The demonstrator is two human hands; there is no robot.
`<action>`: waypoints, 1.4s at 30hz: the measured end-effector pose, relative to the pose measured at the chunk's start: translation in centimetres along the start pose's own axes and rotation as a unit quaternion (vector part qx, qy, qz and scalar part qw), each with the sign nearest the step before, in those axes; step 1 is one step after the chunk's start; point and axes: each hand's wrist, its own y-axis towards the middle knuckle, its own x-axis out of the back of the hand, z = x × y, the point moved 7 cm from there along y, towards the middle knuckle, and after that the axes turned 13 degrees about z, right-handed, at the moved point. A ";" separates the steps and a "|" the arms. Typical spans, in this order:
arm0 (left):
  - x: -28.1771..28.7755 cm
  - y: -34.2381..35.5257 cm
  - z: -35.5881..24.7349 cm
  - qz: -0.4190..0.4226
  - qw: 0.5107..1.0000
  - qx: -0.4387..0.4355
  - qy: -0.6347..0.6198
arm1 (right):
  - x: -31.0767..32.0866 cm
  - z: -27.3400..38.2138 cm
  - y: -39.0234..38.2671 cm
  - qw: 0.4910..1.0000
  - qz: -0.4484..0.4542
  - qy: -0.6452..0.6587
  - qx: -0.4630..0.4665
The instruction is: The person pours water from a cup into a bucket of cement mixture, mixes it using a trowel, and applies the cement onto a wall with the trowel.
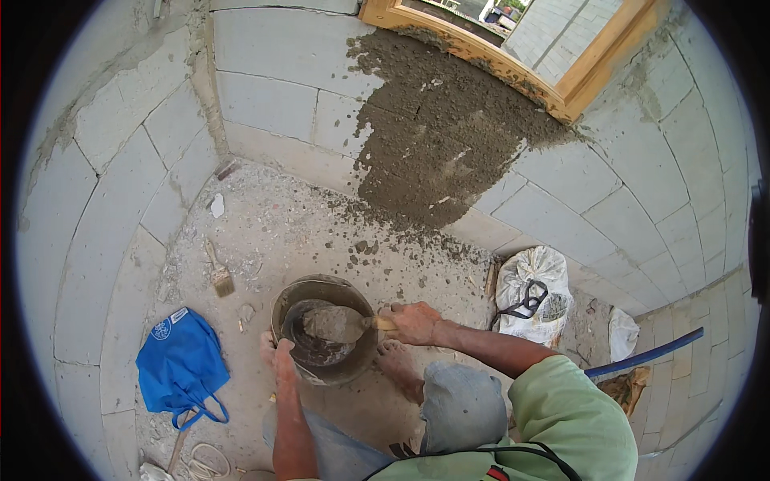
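Note:
My left hand (pixel 281 357) grips the left rim of a round grey bucket (pixel 285 301) on the floor between my feet. My right hand (pixel 409 325) is closed around the wooden handle of a trowel (pixel 333 325), whose blade lies inside the bucket with wet grey mortar on it. A dark, wet pool shows at the bottom of the bucket around the blade. My bare right foot (pixel 399 365) is just right of the bucket, below my right hand.
Block walls (pixel 265 104) surround me, with rough mortar (pixel 441 144) below a wooden window frame (pixel 585 80) and scattered on the floor. A paintbrush (pixel 220 276) and blue bag (pixel 180 365) lie left; white sacks (pixel 531 280) and a blue pipe (pixel 654 349) are right.

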 end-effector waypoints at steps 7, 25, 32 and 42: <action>1.4 0.5 0.8 -0.018 1.000 0.019 -0.005 | 7.2 -1.8 -3.9 0.999 -0.030 0.026 0.028; 0.9 0.9 0.9 0.010 0.999 0.009 0.030 | 14.5 -12.3 -17.3 0.944 -0.208 0.098 -0.237; -0.6 0.3 1.0 0.017 0.993 -0.009 0.119 | 2.0 -3.5 -6.6 0.992 -0.010 0.022 -0.124; -0.8 -0.6 -0.4 0.030 0.994 0.003 0.107 | -6.3 0.5 1.9 0.997 -0.003 -0.073 -0.023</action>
